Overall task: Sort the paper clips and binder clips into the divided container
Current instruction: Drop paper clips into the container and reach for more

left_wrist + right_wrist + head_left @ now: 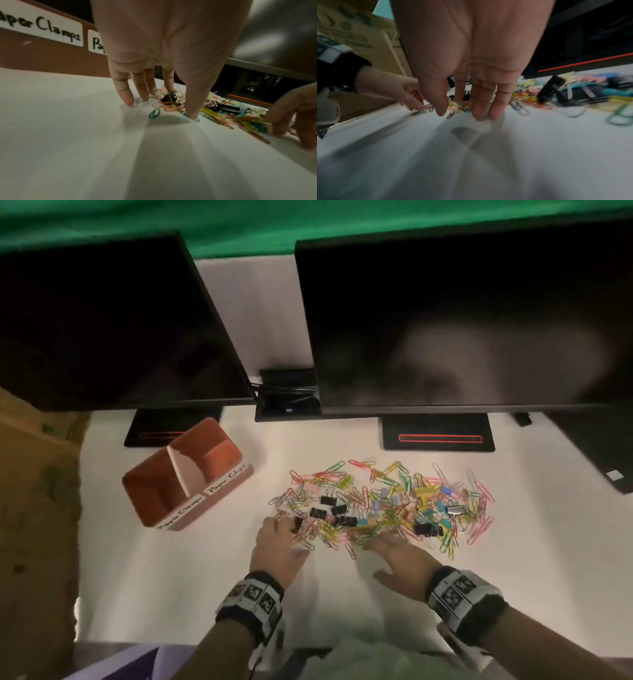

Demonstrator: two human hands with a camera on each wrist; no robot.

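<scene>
White desk point(191, 587) fills the head view, with two dark monitors point(455, 316) at the back and a brown cardboard box point(34, 508) at the far left; the red divided container point(181, 477) sits to the left with both halves looking bare, one labelled for paper clamps and one for paper clips; the mixed pile of clips point(383, 501) lies in the middle, bright paper clips tangled with black binder clips point(329, 501); the left hand point(279, 546) sits at the pile's near left edge and the right hand point(397, 556) at its near middle, both with fingers spread and nothing held; from the left wrist, the fingers point(125, 93) point down and touch the desk, a black binder clip point(169, 96) sits just past them and a green paper clip point(154, 113) lies loose beside the thumb; from the right wrist, the right hand's fingers point(496, 105) hang straight and apart just above the desk, a red paper clip point(451, 114) near the thumb; sorting has barely begun, I think; a good way would be to pinch one black binder clip by its body, lift it clear so no paper clips hang on, and drop it in the clamps half.
</scene>
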